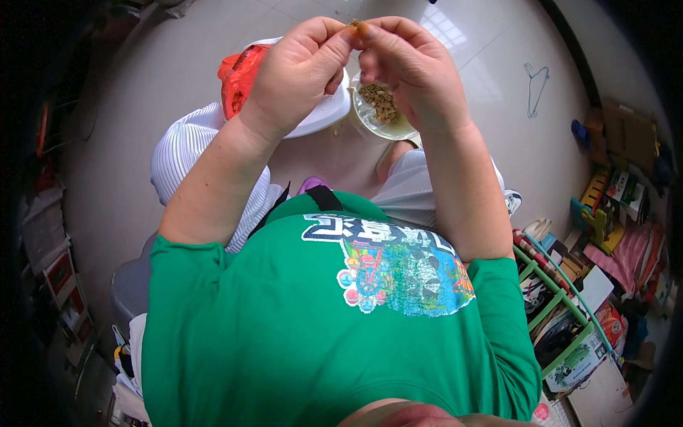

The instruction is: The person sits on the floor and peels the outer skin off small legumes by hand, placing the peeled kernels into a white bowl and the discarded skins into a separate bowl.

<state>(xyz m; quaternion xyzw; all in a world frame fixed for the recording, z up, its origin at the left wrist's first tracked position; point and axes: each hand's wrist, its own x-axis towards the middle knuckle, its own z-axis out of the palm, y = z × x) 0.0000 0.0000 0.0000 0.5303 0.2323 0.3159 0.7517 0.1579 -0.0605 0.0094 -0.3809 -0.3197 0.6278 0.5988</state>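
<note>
Both hands up high; the left hand (pixel 295 75) and right hand (pixel 413 67) meet fingertip to fingertip, each grip pinching one small brown seed (pixel 353 26); just below, a clear round bowl of brown seeds (pixel 380 107) beside a white round bowl (pixel 327 114); a crumpled red plastic bag (pixel 238 78) at its left edge.

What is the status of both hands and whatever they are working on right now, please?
Left hand and right hand raised together, fingertips pinching one small brown piece. Bowl of brown bits directly below. Nothing in the way.
</note>
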